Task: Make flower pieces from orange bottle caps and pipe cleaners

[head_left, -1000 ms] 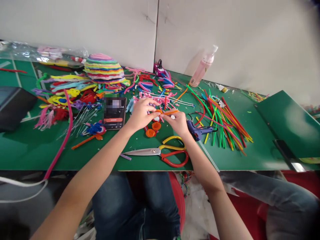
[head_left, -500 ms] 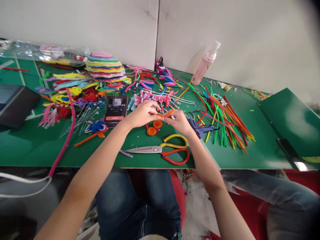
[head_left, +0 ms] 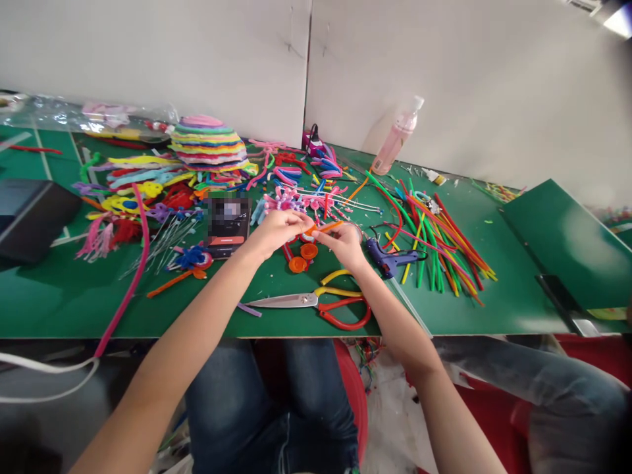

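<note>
Between my two hands is an orange pipe cleaner point(head_left: 330, 226), held above the green table. My left hand point(head_left: 281, 230) pinches its left end with the fingertips, and my right hand point(head_left: 345, 245) grips it close by, its thumb pointing left. Just below lie coiled orange pipe-cleaner discs point(head_left: 297, 264) on the tabletop. Nearer to me, under my right forearm, rest large scissors point(head_left: 291, 301) with one yellow and one red handle. Right of my right hand is a blue glue gun point(head_left: 390, 259). A blue pipe-cleaner flower point(head_left: 192, 257) with an orange stem lies left of my left forearm.
Loose green, red and orange pipe cleaners point(head_left: 439, 250) spread at the right. A phone point(head_left: 228, 224) stands behind my left arm. At the back are a striped pipe-cleaner dome point(head_left: 210, 145) and a pink bottle point(head_left: 395, 138). Another person's leg point(head_left: 533, 382) shows at lower right.
My left fingertips have closed in on the orange pipe cleaner beside my right hand. My right forearm has shifted left, covering part of the scissors' handles. The view has tilted slightly.
</note>
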`<state>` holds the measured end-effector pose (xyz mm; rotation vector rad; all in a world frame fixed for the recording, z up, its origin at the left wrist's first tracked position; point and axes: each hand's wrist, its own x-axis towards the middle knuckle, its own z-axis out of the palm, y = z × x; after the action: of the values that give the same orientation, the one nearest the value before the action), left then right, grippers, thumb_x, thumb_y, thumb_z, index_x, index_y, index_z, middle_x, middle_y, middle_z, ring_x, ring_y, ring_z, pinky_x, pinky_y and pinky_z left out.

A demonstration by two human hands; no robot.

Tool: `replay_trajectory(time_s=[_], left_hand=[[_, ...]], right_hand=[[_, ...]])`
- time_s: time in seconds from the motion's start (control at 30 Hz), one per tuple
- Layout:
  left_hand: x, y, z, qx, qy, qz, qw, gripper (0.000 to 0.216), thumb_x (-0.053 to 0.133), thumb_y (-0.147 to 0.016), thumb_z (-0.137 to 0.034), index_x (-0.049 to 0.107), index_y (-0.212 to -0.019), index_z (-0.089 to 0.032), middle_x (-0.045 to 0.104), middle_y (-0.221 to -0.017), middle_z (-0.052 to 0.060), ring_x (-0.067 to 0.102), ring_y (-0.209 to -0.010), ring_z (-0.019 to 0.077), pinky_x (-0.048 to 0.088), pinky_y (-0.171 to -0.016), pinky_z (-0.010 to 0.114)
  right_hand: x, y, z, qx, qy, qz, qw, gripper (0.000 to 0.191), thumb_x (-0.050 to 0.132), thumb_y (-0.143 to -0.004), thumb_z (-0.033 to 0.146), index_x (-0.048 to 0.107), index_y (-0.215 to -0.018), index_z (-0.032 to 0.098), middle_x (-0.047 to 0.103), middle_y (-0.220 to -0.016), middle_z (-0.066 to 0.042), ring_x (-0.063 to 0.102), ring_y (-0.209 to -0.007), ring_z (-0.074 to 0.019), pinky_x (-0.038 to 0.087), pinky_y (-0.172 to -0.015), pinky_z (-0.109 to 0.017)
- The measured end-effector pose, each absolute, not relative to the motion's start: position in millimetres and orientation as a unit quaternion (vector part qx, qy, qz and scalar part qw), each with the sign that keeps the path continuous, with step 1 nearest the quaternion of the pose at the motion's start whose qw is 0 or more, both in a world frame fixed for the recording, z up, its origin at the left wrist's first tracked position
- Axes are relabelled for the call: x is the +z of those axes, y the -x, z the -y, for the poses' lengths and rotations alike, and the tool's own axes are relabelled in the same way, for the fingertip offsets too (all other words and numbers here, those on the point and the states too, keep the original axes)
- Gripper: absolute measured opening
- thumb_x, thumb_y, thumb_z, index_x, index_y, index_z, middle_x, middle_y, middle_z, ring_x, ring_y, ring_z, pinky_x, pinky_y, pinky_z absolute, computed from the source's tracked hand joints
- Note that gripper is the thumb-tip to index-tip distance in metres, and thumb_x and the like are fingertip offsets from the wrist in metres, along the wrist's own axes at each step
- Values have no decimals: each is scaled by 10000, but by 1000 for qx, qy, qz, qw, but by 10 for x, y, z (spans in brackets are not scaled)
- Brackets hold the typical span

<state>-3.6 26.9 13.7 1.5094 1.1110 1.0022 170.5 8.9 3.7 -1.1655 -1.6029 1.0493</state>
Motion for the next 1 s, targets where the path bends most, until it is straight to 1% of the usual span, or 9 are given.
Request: replay_trajectory(time_s=[0.13, 0.23, 0.33, 0.47, 0.67, 0.73, 0.87, 0.93, 1.0], left_hand=[[153, 1, -279, 463, -557, -467, 508, 560, 538, -724, -712, 712, -684, -182, 715, -919, 81, 628, -970, 252, 439, -957, 421], [165, -32, -244, 466, -572, -450, 504, 451, 652, -686, -618, 718, -695, -172, 691, -1030, 91, 608, -1033, 261, 439, -957, 412], [159, -90, -190, 491, -600, -442, 451, 326, 728, -654, -495, 709, -697, -172, 662, -1058, 93, 599, -1044, 262, 457, -935, 409], [126, -142, -169, 529, -626, -450, 353, 218, 661, -723, -398, 678, -685, -184, 632, -1003, 67, 609, -994, 232, 463, -938, 398], [141, -93, -190, 491, -709, -451, 232, 159, 629, -740, -338, 649, -663, -200, 608, -931, 50, 578, -986, 231, 432, -970, 423], [145, -93, -185, 491, -715, -451, 210, 153, 631, -742, -338, 649, -677, -201, 616, -987, 57, 567, -1031, 242, 408, -1002, 444], [119, -129, -175, 495, -690, -434, 302, 206, 621, -759, -396, 683, -791, -202, 617, -1141, 74, 565, -1108, 242, 412, -1018, 423], [102, -146, -171, 496, -665, -433, 353, 235, 622, -756, -421, 695, -780, -200, 628, -1129, 80, 577, -1101, 246, 428, -1004, 419], [92, -150, -170, 508, -636, -447, 371, 230, 634, -745, -418, 696, -720, -198, 638, -1093, 85, 592, -1076, 255, 441, -987, 431]], right_hand=[[-12, -1667, -95, 437, 486, 562, 506, 347, 702, -677, 513, 687, -716, 169, 575, -553, 27, 469, -521, -90, 337, -497, -226], [-15, -1653, -85, 440, 494, 519, 542, 335, 693, -686, 500, 686, -755, 173, 551, -543, 34, 468, -535, -94, 343, -503, -226], [-2, -1635, -59, 438, 488, 517, 550, 331, 698, -685, 501, 679, -743, 175, 546, -548, 31, 469, -546, -98, 351, -507, -227], [12, -1607, -36, 453, 482, 518, 543, 336, 697, -684, 513, 678, -719, 179, 530, -541, 35, 434, -526, -90, 340, -500, -231], [-2, -1605, -57, 481, 469, 503, 544, 322, 720, -645, 497, 685, -739, 191, 546, -571, 30, 447, -544, -94, 366, -515, -231], [-12, -1619, -63, 469, 467, 513, 547, 324, 715, -645, 501, 677, -745, 195, 565, -592, 23, 474, -562, -103, 390, -531, -236], [-16, -1642, -57, 448, 456, 542, 546, 317, 703, -675, 490, 680, -775, 191, 623, -662, 4, 525, -598, -117, 436, -584, -255], [-5, -1636, -45, 434, 453, 567, 533, 308, 709, -678, 480, 684, -750, 182, 649, -695, -10, 550, -626, -124, 449, -617, -262], [14, -1618, -30, 421, 457, 589, 516, 309, 723, -665, 483, 688, -719, 180, 671, -718, -22, 570, -651, -132, 459, -638, -267]])
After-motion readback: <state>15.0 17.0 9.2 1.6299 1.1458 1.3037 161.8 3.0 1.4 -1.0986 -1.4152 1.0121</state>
